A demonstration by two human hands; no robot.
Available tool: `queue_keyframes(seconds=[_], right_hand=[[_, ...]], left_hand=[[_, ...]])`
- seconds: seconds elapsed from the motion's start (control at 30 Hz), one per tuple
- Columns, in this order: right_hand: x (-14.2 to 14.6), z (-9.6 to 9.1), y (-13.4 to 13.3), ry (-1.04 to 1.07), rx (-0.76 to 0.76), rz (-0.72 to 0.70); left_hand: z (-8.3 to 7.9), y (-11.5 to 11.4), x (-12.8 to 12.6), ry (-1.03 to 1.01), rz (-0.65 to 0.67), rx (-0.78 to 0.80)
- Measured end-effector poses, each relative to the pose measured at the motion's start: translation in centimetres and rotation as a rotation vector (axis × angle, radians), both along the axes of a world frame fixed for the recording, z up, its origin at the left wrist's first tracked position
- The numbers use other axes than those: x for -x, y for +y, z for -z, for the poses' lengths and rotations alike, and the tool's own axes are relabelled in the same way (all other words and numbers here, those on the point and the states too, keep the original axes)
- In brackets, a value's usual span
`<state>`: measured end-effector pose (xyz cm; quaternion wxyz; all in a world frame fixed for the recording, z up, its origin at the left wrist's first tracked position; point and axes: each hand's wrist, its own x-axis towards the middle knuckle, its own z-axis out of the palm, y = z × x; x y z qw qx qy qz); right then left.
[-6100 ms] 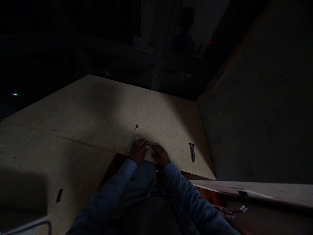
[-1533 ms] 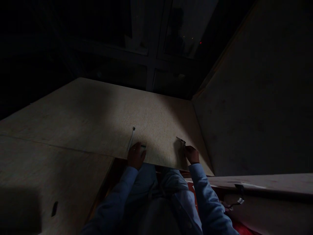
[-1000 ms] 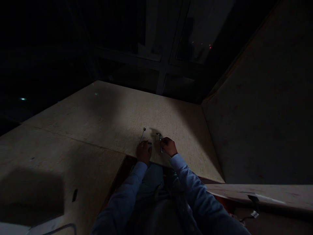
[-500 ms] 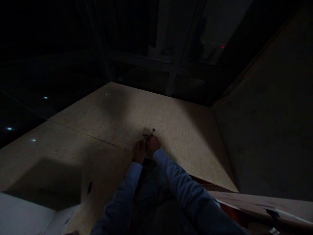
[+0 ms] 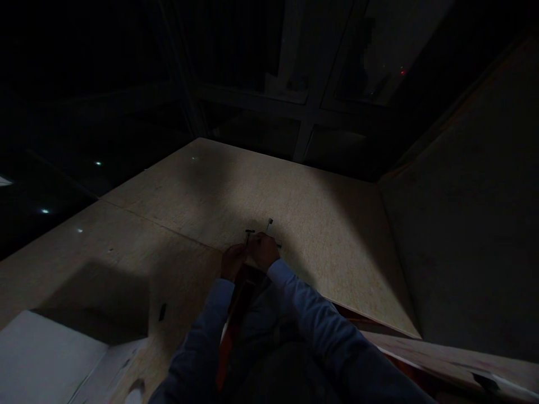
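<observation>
My right hand is closed at the near edge of the wooden board. A thin rod with a small dark block on its end sticks up beyond its fingers, and a dark tip shows at the hand's right side. Just left of those fingers is a small dark T-shaped piece. My left hand is beside it, its fingers drawn together toward the stem. What the left fingertips pinch is hidden in the dim light.
A small black strip lies on the board at left, near a pale box in the lower left corner. A dark upright panel bounds the right side. Behind the board stands a dark window frame. Another board edge lies lower right.
My left hand has moved slightly left, away from my right hand. The T-shaped piece now shows more plainly between them. The whole view has shifted a little.
</observation>
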<state>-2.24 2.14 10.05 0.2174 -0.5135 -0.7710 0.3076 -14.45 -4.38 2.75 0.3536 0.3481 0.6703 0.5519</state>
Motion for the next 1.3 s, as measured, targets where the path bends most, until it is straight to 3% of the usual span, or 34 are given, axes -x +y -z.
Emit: queue_keyframes(seconds=[0.13,0.3,0.47,0.6,0.7,0.77,1.0,1.13,1.3], right_hand=[[-4.2,0.3,-0.6,0.134,-0.003,-0.019],[-11.1,2.2,-0.9,0.241,-0.001,0.026],[-18.5,4.2,-1.5,0.293,0.012,0.07],[-24.2,5.4,-2.5,0.316,0.009,0.159],[-27.8,6.0,-3.3,0.36,0.033,0.201],[-29.8,6.0,-3.5,0.381,0.028,0.222],[-35.0,5.5,-2.1,0.343,-0.143,0.359],[-36.4,5.9,-1.8,0.296,-0.209,0.337],[-36.1,6.2,-2.0,0.243,-0.278,0.26]], left_hand=[[-0.5,0.2,0.6,0.276,-0.024,0.036],[-0.5,0.8,-0.1,0.583,-0.032,0.068],[0.1,0.8,-0.6,0.753,-0.069,0.044],[-0.4,0.3,-1.5,0.817,-0.125,-0.042],[-0.9,0.2,-4.3,0.828,-0.208,-0.123],[-1.2,0.5,-7.3,0.826,-0.171,-0.19],[0.0,3.2,-18.8,0.837,0.277,-0.366],[0.6,4.4,-21.1,0.85,0.329,-0.325],[0.8,4.9,-21.1,0.846,0.302,-0.263]])
